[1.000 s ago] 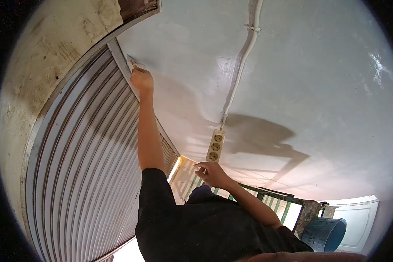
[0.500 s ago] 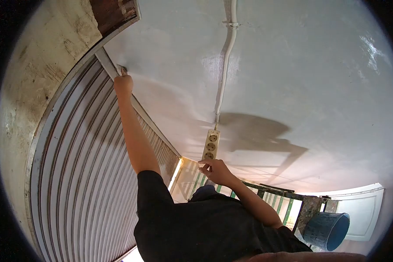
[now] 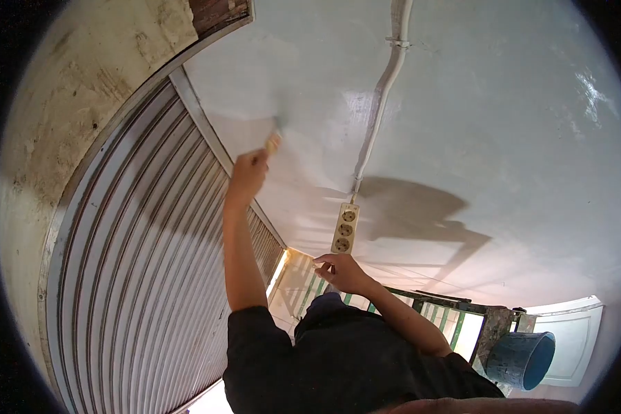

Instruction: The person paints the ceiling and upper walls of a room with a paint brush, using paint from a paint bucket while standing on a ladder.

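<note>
A small brush (image 3: 273,143) with a pale yellowish handle is in my left hand (image 3: 247,176), its bristle end at the pale wall (image 3: 476,103), right of the slatted shutter's frame. My right hand (image 3: 343,274) is lower, just below the power strip (image 3: 345,228), with its fingers curled and drawn together. Whatever it may hold is too small to make out. The strip has several round sockets and hangs from a white cable (image 3: 379,103) fixed along the wall.
The slatted metal shutter (image 3: 138,255) fills the left side. At the lower right a blue bucket (image 3: 521,361) stands beside a dark frame and a white panel (image 3: 571,338). Green and white stripes show behind my right arm. Shadows fall on the wall.
My left hand has moved right and down, away from the shutter frame's upper corner, and the brush now shows more clearly. My right hand has hardly moved. The view has shifted slightly.
</note>
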A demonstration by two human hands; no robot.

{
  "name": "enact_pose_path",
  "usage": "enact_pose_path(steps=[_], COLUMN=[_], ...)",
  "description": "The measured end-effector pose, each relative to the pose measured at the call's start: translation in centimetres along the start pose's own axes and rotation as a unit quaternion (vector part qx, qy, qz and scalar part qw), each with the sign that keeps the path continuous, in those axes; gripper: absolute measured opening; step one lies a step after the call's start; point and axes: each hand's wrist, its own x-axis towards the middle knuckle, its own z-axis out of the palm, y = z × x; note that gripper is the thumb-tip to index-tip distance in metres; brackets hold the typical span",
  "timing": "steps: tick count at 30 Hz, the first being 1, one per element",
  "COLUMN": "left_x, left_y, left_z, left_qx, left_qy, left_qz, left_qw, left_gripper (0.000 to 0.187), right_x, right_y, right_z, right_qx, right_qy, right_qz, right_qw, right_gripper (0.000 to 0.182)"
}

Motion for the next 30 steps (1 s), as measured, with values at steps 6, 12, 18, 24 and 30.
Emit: enact_pose_path(steps=[6, 12, 18, 24, 30], left_x=[-3.3, 1.5, 5.6, 8.2, 5.1], left_y=[-2.9, -4.0, -7.8, -7.3, 2.1], left_z=[3.9, 4.1, -2.5, -6.2, 2.9], left_qx=[0.0, 0.021, 0.004, 0.133, 0.153], left_qy=[-0.205, -0.126, 0.081, 0.362, 0.338], left_qz=[0.106, 0.178, 0.167, 0.153, 0.199], left_qw=[0.973, 0.976, 0.983, 0.91, 0.907], left_gripper=[0.039, 0.039, 0.035, 0.032, 0.024], right_x=[-0.2, -0.9, -2.7, -2.7, -2.4], right_y=[0.1, 0.3, -0.1, 0.7, -1.3], right_z=[0.7, 0.8, -0.2, -0.2, 0.6], right_qx=[-0.013, -0.026, -0.025, -0.026, -0.008], right_qy=[-0.006, 0.018, 0.043, 0.089, 0.062], right_qz=[-0.013, -0.029, 0.021, -0.016, 0.014], right_qw=[1.0, 0.999, 0.999, 0.996, 0.998], right_gripper=[0.033, 0.033, 0.033, 0.033, 0.033])
